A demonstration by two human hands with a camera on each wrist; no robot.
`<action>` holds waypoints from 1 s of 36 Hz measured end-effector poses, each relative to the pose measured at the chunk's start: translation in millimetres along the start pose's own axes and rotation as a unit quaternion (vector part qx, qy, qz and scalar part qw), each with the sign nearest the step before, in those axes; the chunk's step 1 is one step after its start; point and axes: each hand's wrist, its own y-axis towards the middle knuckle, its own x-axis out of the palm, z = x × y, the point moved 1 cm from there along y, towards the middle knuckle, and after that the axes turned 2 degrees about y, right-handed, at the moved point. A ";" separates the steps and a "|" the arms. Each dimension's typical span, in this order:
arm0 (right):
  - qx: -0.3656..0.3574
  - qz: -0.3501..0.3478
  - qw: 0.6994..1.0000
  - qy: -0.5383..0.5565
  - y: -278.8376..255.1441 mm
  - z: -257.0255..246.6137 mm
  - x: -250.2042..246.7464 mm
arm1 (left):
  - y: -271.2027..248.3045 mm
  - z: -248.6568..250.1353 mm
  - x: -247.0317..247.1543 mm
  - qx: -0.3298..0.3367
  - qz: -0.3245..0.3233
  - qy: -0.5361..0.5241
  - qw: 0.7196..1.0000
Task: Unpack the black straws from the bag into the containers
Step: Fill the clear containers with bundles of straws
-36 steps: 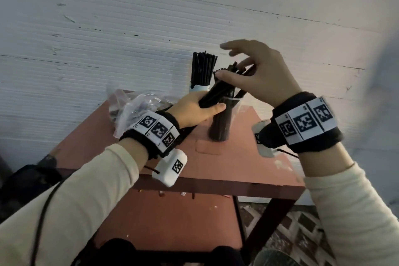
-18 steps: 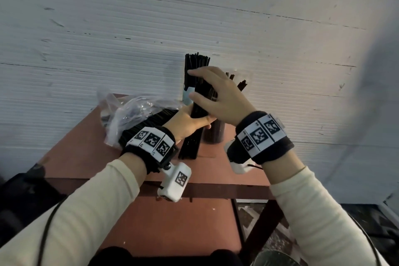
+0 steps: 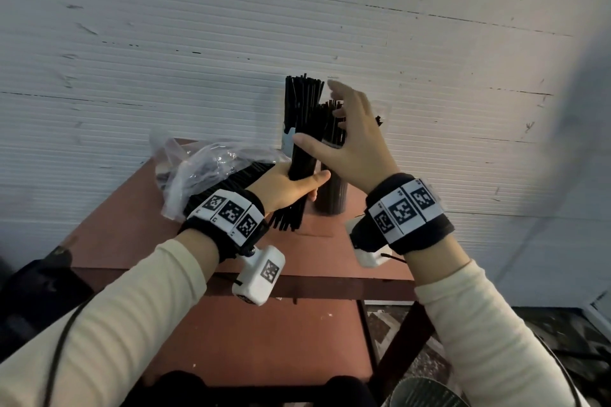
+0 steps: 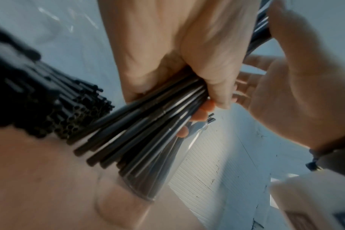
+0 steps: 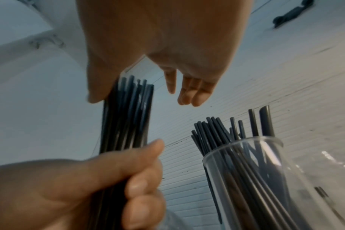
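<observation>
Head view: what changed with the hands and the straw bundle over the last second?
The left hand swung its straw bundle from a slant to upright. The right hand, which lay over the bundle, has lifted off with fingers spread. Unchanged: left grip, clear container holding straws, plastic bag on the table.

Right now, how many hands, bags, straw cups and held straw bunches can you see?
Hands: 2, left hand and right hand
Plastic bag: 1
Containers: 2, clear container and back container, which is mostly hidden
Held straw bundle: 1
Total: 6
</observation>
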 end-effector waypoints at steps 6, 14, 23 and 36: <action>0.061 -0.112 0.990 0.059 -3.4 3.0 -7.0 | -6.6 19.3 -15.9 0.091 -0.061 0.052 0.993; 0.038 -0.157 0.977 0.137 -13.7 -4.4 -1.0 | -15.1 39.7 -13.2 0.098 -0.140 0.120 0.978; 0.066 0.040 0.980 0.186 34.9 4.6 -56.7 | 15.6 38.0 -5.5 0.131 0.156 0.061 0.977; 0.164 0.082 0.970 0.162 99.0 36.8 -91.7 | 88.3 29.1 -7.3 -0.010 0.003 0.073 0.997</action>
